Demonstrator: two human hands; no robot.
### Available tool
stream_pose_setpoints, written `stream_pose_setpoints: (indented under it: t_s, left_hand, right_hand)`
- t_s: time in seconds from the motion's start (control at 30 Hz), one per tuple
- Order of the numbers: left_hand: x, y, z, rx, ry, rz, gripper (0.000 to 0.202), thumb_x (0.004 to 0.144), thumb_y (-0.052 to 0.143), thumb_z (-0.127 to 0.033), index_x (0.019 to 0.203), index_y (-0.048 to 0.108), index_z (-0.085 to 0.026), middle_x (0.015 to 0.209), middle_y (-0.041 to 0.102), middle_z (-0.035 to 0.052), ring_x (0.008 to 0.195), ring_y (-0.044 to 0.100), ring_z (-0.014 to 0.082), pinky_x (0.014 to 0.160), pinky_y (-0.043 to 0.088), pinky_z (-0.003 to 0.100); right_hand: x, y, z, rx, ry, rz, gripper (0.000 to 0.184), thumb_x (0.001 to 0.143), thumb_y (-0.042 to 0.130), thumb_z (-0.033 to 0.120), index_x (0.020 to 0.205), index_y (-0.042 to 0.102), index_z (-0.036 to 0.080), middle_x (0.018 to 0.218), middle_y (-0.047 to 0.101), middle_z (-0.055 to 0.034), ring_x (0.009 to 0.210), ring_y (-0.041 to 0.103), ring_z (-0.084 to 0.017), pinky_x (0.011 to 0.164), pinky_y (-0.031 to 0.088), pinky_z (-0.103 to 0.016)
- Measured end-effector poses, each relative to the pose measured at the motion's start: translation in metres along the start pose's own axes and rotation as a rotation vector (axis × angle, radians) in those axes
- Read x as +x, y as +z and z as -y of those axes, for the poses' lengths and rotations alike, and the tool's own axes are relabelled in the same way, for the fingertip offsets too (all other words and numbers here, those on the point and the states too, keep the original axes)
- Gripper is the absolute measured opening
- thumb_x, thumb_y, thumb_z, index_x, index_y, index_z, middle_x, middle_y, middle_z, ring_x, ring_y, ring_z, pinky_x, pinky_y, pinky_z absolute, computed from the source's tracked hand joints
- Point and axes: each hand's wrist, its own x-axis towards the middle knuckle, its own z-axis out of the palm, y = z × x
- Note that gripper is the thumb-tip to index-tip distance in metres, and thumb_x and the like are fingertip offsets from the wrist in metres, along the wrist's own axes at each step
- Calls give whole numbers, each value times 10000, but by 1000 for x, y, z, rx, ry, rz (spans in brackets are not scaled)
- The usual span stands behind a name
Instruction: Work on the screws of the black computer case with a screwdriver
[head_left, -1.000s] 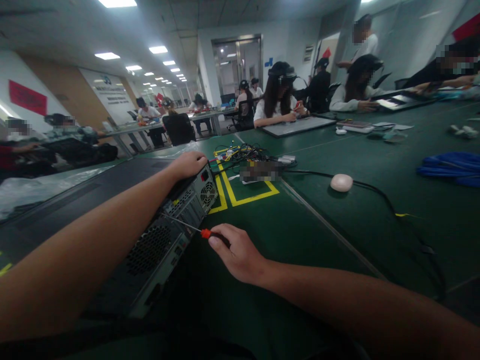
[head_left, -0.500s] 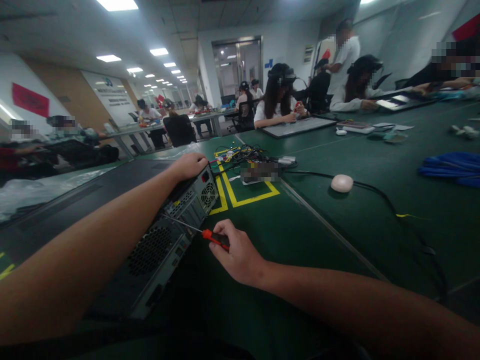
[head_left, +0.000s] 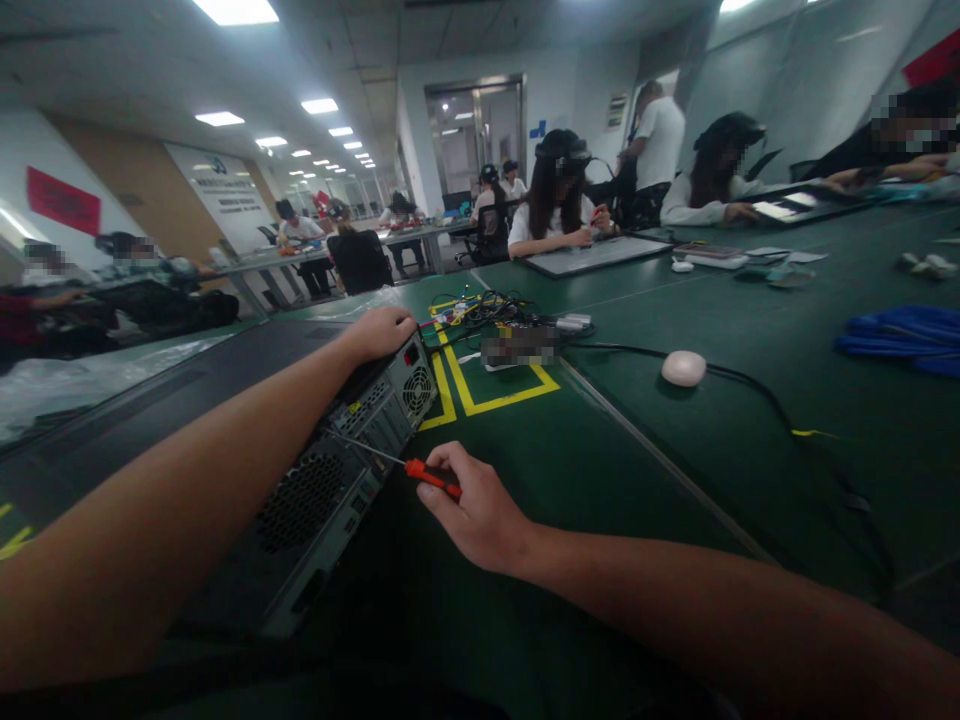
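At your left on the green table (head_left: pixel 585 460), PC case (head_left: pixel 300 500) lies flat, rear panel facing right. Screwdriver (head_left: pixel 416 470) shaft reaches that panel; your right hand (head_left: pixel 476 500) is clamped on its handle. Your left hand (head_left: pixel 382 330) rests on the case's far corner; can't tell if the fingers grip. Beyond: cable tangle (head_left: pixel 502 305), yellow tape (head_left: pixel 510 399).

Your bare left arm (head_left: pixel 187 480): extended forward | bare left hand (head_left: pixel 385 332): palm down, fingertips hidden | your bare right arm (head_left: pixel 697 590): angled inward from lower right | bare right hand (head_left: pixel 481 510): thumb and fingers curled, nearer you than the left
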Motion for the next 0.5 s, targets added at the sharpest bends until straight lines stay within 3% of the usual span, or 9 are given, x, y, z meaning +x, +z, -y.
stream_pose_setpoints:
  t_s: [0.3, 0.4, 0.5]
  left_hand:
    - [-13, -7, -9, 77, -39, -113, 480, 1003, 392, -381, 1223, 774, -191, 1251, 762, 134, 1164, 684, 316, 991, 526, 387]
    - [-21, -19, -19, 210, -25, -109, 461, 1021, 408, -394, 1257, 747, -189, 1292, 738, 152, 1216, 653, 344, 972, 528, 422]
    - [-28, -44, -35, 380, 60, -82, 434, 1023, 453, -382, 1318, 698, -181, 1344, 702, 168, 1262, 606, 361, 1004, 492, 466]
  right_hand:
    - [1, -2, 2, -2, -49, -27, 64, 1000, 605, 264, 1027, 621, 208, 963, 655, -27, 880, 607, -191, 841, 461, -333]
    - [2, -1, 0, 10, -63, -28, 118, 1031, 583, 273, 1033, 669, 192, 962, 664, -36, 890, 622, -192, 839, 468, -329]
    - [4, 1, -2, 33, -73, -21, 182, 1061, 540, 291, 1036, 687, 186, 962, 684, -48, 905, 644, -197, 854, 479, -334]
